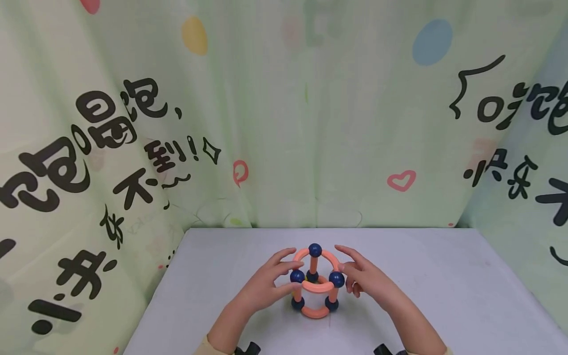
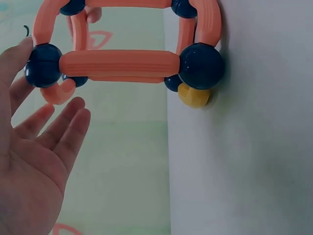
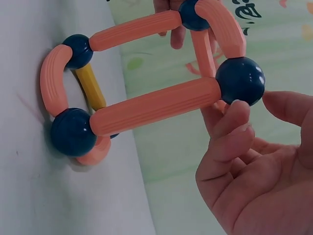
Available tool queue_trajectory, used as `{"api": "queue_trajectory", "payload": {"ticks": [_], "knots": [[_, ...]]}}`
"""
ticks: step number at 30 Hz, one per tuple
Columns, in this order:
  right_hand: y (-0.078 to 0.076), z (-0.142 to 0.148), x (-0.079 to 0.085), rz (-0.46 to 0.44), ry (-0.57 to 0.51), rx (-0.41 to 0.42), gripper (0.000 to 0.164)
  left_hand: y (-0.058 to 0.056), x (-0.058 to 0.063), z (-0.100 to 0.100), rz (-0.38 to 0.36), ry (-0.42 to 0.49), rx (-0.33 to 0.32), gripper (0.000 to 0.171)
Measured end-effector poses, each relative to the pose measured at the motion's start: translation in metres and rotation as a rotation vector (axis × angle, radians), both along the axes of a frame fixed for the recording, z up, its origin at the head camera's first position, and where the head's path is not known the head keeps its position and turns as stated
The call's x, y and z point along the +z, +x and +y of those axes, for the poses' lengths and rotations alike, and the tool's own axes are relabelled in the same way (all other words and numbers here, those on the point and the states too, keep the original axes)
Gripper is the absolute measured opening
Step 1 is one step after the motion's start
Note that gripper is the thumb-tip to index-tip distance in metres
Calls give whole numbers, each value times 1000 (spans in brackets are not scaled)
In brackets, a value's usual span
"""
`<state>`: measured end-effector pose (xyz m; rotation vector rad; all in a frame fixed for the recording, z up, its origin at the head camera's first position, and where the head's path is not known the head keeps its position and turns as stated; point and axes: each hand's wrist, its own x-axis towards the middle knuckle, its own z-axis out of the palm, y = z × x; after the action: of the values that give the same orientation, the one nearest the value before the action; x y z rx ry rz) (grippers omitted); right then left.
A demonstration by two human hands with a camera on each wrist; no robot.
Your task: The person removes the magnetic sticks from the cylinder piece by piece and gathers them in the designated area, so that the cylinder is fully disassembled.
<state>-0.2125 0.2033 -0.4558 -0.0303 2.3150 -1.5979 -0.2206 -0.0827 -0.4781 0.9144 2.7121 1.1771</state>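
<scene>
A prism-shaped frame of a ball-and-stick building toy (image 1: 317,286) stands upright on the table, made of salmon sticks and dark blue balls. Its upper ring has curved sticks between three balls, and straight sticks run down to the lower ring. One yellow stick (image 3: 91,88) shows in the base. My left hand (image 1: 266,281) holds the upper left ball (image 1: 297,277) between thumb and index finger, the other fingers spread beside the frame. On the opposite side my right hand (image 1: 370,281) pinches the upper right ball (image 3: 240,81) between its thumb and bent fingers. The upper back ball (image 1: 315,250) is untouched.
A pale white tabletop (image 1: 213,251) lies under the frame. Light green curtains (image 1: 310,123) with black lettering and coloured spots hang behind the table and on both sides. Dark wrist-camera parts (image 1: 250,348) show at the bottom edge by the sleeves.
</scene>
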Motion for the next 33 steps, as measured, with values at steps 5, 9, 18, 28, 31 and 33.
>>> {"api": "queue_trajectory", "payload": {"ticks": [5,9,18,28,31,33], "knots": [[-7,3,-6,-83,-145,36,59,0,-2,3,26,-22,13,51],[-10,5,-10,-115,-263,78,60,0,-3,4,29,-11,26,50],[-13,8,-15,-156,-388,75,61,-1,-3,4,47,-4,24,47],[-12,6,-15,-250,-549,76,64,-1,-2,3,47,-11,29,45],[-12,6,-15,-266,-562,64,65,-1,-3,3,53,-3,28,45],[-12,6,-15,-270,-565,60,66,-2,-3,3,60,2,25,45]]}}
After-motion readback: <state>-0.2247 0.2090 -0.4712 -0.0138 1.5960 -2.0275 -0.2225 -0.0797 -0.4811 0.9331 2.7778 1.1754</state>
